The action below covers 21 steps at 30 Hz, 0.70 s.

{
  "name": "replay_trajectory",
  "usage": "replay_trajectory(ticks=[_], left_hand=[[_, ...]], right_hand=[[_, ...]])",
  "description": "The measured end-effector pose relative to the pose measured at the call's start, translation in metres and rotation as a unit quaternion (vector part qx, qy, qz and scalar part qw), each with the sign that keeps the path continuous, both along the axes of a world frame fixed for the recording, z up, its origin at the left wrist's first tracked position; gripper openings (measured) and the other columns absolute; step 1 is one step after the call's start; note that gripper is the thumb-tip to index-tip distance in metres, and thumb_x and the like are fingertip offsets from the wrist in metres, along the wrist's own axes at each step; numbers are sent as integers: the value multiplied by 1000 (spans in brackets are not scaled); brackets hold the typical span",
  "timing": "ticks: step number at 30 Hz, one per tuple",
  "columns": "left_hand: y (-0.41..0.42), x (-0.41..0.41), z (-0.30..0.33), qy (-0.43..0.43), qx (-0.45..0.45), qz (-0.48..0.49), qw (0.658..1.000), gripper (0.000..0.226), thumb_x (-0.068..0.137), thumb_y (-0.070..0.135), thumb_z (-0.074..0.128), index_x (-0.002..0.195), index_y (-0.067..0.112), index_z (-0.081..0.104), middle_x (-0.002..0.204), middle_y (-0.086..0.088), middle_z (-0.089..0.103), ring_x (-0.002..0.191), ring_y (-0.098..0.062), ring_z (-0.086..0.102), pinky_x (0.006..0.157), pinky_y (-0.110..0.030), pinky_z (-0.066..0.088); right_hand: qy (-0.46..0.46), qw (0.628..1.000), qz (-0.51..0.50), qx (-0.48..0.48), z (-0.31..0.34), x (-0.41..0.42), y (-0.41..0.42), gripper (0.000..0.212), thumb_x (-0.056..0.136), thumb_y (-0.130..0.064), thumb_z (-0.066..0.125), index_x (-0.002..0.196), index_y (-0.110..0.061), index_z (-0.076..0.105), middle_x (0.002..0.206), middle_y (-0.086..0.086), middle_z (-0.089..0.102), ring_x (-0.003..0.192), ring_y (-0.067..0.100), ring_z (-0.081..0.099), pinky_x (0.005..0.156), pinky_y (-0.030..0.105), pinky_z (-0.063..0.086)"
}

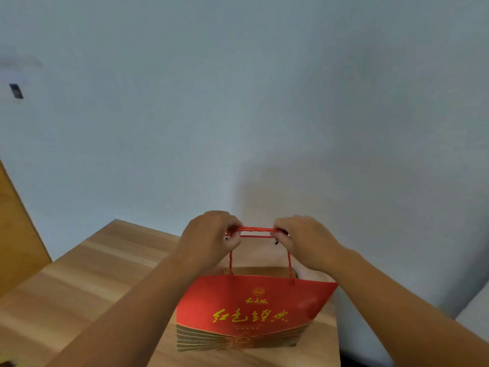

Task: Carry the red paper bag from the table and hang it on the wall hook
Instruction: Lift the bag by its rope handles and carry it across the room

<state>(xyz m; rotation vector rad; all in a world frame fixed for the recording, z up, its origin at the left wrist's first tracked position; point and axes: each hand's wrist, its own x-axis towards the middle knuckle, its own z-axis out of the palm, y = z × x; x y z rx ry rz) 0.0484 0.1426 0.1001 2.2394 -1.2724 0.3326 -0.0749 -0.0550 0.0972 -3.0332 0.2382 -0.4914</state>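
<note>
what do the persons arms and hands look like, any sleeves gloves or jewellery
Both forearms are bare as far as the frame shows, with no sleeve edge in view. The left hand and the right hand wear no gloves. No watch, bracelet or ring can be seen on either wrist or on the fingers that show, though the picture is soft and the curled fingers are partly hidden.

Soft, dim, even light fills the room, with no glare. A broad grey shadow falls on the wall (344, 128) at centre right, above the hands. The picture is slightly blurred throughout, and edges bend toward the frame's corners.
</note>
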Motion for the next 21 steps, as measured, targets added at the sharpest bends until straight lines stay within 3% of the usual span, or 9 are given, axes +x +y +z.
replay_trajectory(ticks=[5,10,16,21], left_hand=[[57,6,-6,23,-11,82,996,16,89,25,62,98,28,76,90,12,74,85,-6,65,76,-34,55],[152,-2,-15,31,-8,199,980,13,88,24,60,86,24,73,81,7,73,77,-12,64,69,-40,53],[258,-44,-15,17,-3,343,939,13,86,23,64,92,27,74,85,10,73,80,-12,65,67,-43,56],[331,-80,-4,4,7,437,900,17,90,27,66,104,27,75,98,10,76,90,-11,69,75,-40,60]], right_hand=[[-19,996,85,26,-7,42,38,25,104,-35,50,88,-22,64,76,-5,68,72,19,61,72,35,50],[-2,977,210,39,-16,95,112,26,103,-37,50,80,-26,57,72,-6,64,69,18,58,63,34,40],[8,937,342,69,-17,121,221,21,103,-37,48,85,-33,58,85,-17,57,79,10,53,68,28,39],[-2,908,415,58,-2,115,302,21,104,-35,46,104,-32,67,91,-10,70,83,11,64,74,30,53]])
